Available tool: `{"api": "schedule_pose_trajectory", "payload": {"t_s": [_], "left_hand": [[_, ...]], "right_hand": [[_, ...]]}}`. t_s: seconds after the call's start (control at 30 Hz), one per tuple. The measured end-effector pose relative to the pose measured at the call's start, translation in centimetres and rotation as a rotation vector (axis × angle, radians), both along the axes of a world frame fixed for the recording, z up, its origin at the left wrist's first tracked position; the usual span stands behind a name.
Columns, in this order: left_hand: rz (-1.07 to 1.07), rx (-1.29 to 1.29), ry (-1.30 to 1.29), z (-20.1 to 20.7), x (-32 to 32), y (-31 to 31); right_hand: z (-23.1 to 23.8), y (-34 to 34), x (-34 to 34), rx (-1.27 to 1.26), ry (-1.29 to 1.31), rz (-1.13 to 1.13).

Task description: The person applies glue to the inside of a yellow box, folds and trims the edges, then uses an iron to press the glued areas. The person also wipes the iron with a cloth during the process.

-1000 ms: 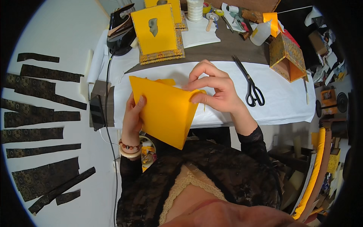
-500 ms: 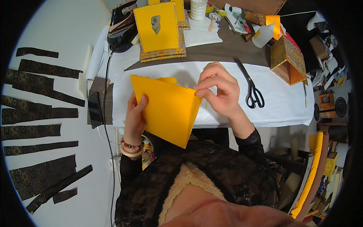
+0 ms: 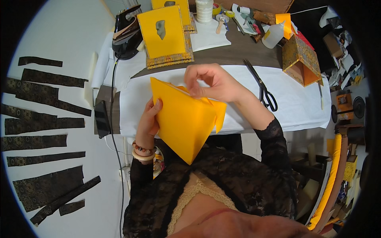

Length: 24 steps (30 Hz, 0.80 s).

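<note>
Yellow, smooth cloth or paper covers the sharp-cornered boxy form (image 3: 182, 119), clamped at its left side by the left hand (image 3: 149, 119), thumb on its face. At its upper edge, the right hand (image 3: 208, 83) arches over, fingers curled, thumb tip close to the edge; whether they pinch it, I cannot tell. The form hangs tilted over the near edge of the brown-grey counter (image 3: 222, 56), with a loose yellow flap (image 3: 220, 115) at its right. Seemingly the upper edge is being worked, which calls for a steady left grip. Right of the form lie long black scissors (image 3: 260, 81), partly behind the right forearm.
</note>
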State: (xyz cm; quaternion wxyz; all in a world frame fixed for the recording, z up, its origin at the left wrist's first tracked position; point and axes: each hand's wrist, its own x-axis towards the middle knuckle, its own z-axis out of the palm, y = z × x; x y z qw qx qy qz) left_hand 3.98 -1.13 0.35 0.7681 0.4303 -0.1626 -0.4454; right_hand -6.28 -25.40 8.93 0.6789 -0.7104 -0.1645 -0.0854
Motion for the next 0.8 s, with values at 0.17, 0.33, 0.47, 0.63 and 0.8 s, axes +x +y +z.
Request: {"api": "schedule_pose_trajectory", "payload": {"t_s": [0.17,0.33,0.47,0.63,0.8], "left_hand": [[0.038,0.000,0.104,-0.8,0.2,0.6],[0.031,-0.036,0.237,-2.1,0.6,0.6],[-0.009,-0.021,0.263,-1.9,0.6,1.0],[-0.105,-0.046,0.390,-2.8,2.0,1.9],[-0.052,-0.008,0.215,-1.7,0.7,3.4]], "right_hand": [[0.4,1.1,-2.1,0.001,-0.162,-0.452],[-1.2,4.5,-5.0,-0.315,-0.396,-0.706],[-3.1,4.3,-4.0,-0.151,-0.220,-0.671],[-5.5,-0.1,-1.3,0.132,0.047,-0.569],[-4.0,1.4,-3.1,-0.147,-0.175,-0.742]]}}
